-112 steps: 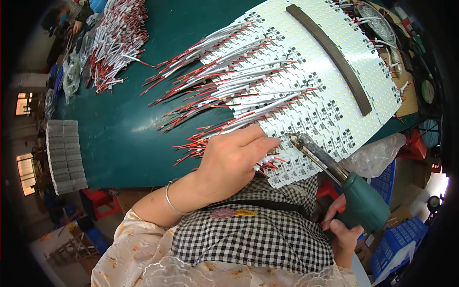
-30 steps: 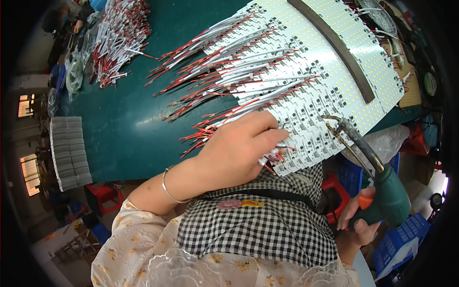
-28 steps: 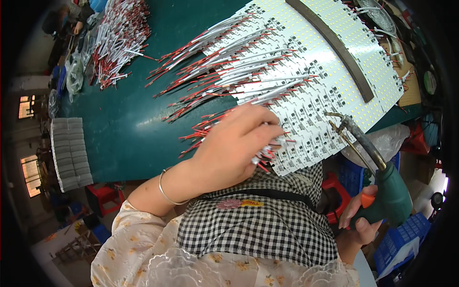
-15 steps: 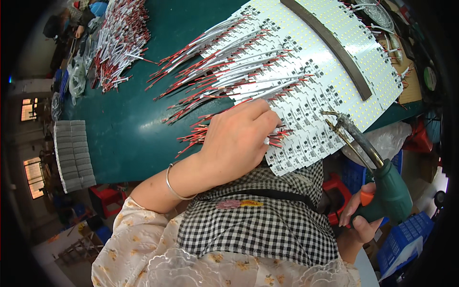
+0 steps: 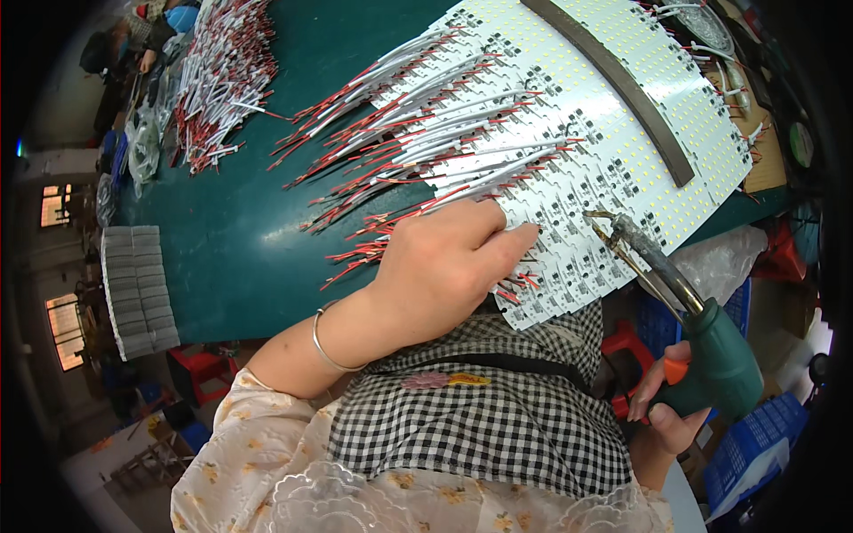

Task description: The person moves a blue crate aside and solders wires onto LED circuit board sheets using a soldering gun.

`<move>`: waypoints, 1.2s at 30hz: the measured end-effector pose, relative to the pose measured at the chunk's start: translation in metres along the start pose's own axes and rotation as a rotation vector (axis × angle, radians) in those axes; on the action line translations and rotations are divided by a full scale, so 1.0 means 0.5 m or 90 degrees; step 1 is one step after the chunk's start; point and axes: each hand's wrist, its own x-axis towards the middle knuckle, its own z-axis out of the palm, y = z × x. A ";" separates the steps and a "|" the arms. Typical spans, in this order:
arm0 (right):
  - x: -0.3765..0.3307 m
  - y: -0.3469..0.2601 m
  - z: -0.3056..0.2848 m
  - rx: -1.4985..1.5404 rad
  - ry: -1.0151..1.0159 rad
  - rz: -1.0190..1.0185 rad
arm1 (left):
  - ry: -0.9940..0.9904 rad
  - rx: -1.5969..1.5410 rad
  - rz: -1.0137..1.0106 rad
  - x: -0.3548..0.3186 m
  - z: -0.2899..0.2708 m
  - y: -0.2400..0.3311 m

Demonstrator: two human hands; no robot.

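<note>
My left hand (image 5: 449, 262) is closed, palm down, over the near left part of a white LED circuit board panel (image 5: 577, 209). Its fingers are around a bundle of red and white wires (image 5: 360, 253), whose ends stick out on both sides. Further rows of such wires (image 5: 426, 147) lie across the panel's left edge. In my right hand (image 5: 671, 428), at the lower right, is a green soldering gun (image 5: 724, 355) with an orange trigger. Its bent metal tip hangs over the panel, to the right of my left hand; whether it touches cannot be told.
A brown curved strip (image 5: 622, 80) lies across the panel. On the green table (image 5: 231, 258) are a large heap of wires (image 5: 227, 80) and a grey ribbed pad (image 5: 138, 289) at the left edge. Blue crates (image 5: 755, 449) and a red stool (image 5: 626, 360) stand below on the right.
The soldering gun's tip has moved slightly left. My left hand has shifted a little, its thumb and forefinger reaching further right over the panel, still with the wires.
</note>
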 end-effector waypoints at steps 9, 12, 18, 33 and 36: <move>-0.004 -0.002 0.023 -0.043 0.058 0.058 | -0.014 0.006 0.020 -0.005 0.007 -0.008; -0.005 0.003 0.026 -0.049 0.070 0.058 | -0.002 -0.008 0.015 -0.004 0.009 -0.007; -0.006 0.009 0.034 -0.043 0.087 0.067 | -0.005 -0.010 0.015 -0.004 0.009 -0.004; 0.006 0.006 0.023 -0.007 -0.047 0.116 | -0.012 -0.048 -0.003 -0.001 0.007 -0.007; 0.008 0.020 0.036 -0.040 0.019 0.103 | -0.018 -0.052 -0.003 -0.002 0.006 -0.007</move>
